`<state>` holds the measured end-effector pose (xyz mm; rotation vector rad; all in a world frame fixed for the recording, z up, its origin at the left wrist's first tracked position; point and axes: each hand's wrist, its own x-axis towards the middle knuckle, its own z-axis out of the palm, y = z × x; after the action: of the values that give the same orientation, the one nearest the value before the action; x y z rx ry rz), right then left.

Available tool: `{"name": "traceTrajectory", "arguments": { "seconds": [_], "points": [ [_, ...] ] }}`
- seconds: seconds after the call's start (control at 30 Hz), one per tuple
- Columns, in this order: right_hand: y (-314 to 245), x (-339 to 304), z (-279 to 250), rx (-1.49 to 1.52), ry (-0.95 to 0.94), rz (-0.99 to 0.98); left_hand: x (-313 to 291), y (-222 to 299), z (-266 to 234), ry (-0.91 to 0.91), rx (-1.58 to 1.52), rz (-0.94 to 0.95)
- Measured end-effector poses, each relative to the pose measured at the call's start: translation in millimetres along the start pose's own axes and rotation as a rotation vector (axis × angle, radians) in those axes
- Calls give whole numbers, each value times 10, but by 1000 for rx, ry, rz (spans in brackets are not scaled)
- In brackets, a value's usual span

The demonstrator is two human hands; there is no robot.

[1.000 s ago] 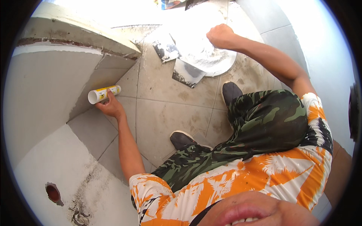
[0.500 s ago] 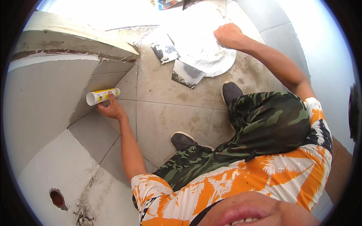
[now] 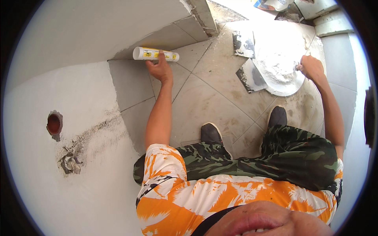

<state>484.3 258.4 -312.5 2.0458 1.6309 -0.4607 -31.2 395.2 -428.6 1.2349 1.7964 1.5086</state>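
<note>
Against the white wall (image 3: 90, 94) at far left, a round, reddish-brown hole (image 3: 54, 123) sits above a broken patch (image 3: 71, 162) of rough, exposed material. To the right, a white tube (image 3: 156, 54) with a yellow-marked label lies nearly level in the left hand (image 3: 160, 70), its round end facing left, above the grey tiles near the foot of the wall. The thumb presses over the label and the fingers close beneath, gripping the tube around its middle. Farther right, dark shoes (image 3: 211, 133) stand apart on the grey tiled floor (image 3: 208, 100), below camouflage trousers (image 3: 252, 167) and an orange, white and black patterned shirt (image 3: 232, 190). Beyond the feet, two flat squarish pieces (image 3: 252, 74), smeared black and white, lie against the left edge of a round white base (image 3: 286, 92), on which white powdery material (image 3: 277, 63) is spread. At the base's right edge, the right hand (image 3: 312, 67) reaches in with fingers bent inward; how tightly they close, and whether they hold anything, cannot be told. Grey wall tiles (image 3: 341, 59) rise at far right.
</note>
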Motion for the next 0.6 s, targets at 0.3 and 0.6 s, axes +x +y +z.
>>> {"name": "traceTrajectory", "arguments": {
  "seconds": [0.3,0.6],
  "points": [
    [-61,-166,0,-63,61,-63,483,-182,-527,235,83,-154],
    [252,-168,-90,-71,-50,-28,554,-358,-591,193,209,-253]
  ]
}}
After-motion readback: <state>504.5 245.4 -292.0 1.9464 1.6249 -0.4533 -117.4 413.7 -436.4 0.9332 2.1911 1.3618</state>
